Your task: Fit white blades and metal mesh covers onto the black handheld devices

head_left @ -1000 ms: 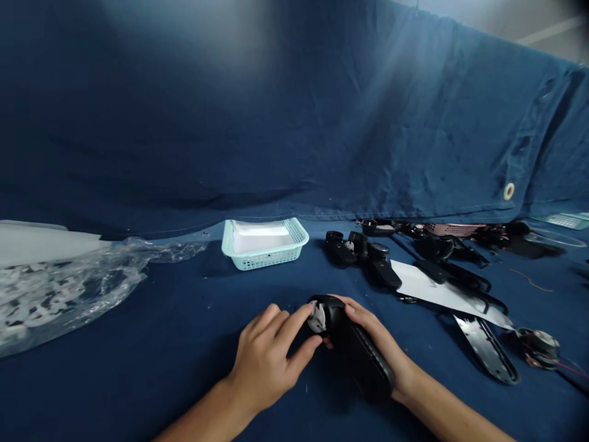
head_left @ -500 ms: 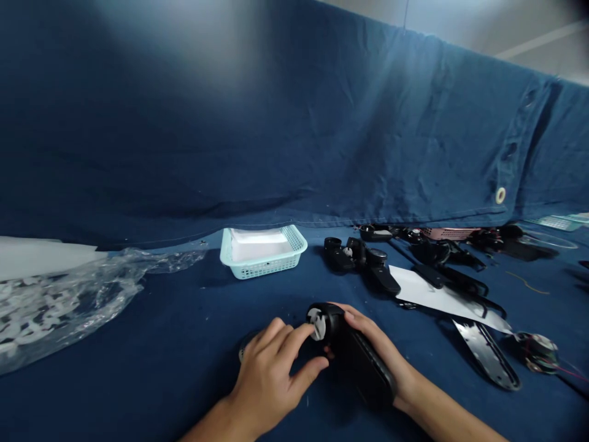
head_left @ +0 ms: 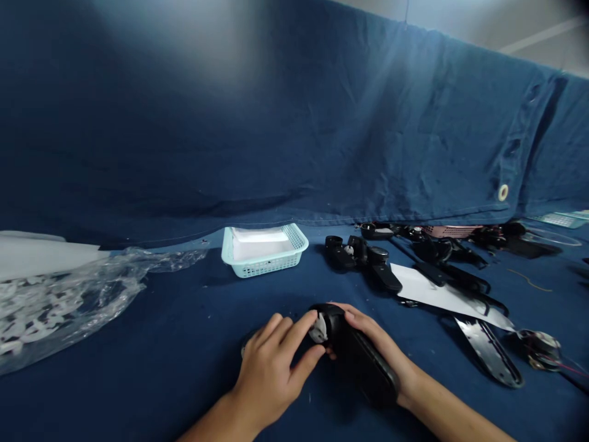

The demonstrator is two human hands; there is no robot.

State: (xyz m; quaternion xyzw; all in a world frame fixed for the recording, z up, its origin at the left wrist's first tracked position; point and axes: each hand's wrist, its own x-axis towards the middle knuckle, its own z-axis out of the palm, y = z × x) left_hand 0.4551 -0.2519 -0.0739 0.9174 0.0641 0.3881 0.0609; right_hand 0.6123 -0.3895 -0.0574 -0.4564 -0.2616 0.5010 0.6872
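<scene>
A black plastic housing with a round collar at its upper end lies in my right hand, which is wrapped around its right side. Seated in the collar is a round white slotted part. My left hand has its index fingertip at the upper edge of this white part and its thumb at the lower edge. The other left fingers are bent alongside. A small round object is mostly hidden behind the left hand.
A light-blue basket holds white sheets. On the left lies a clear plastic bag of small white pieces. Several black housings, a white sheet, a long shell and a wired part lie right. A blue cloth hangs behind.
My left index finger has shifted up to the white part's upper edge, and the thumb has come in to its lower edge. The white part appears turned. My right hand keeps its hold.
</scene>
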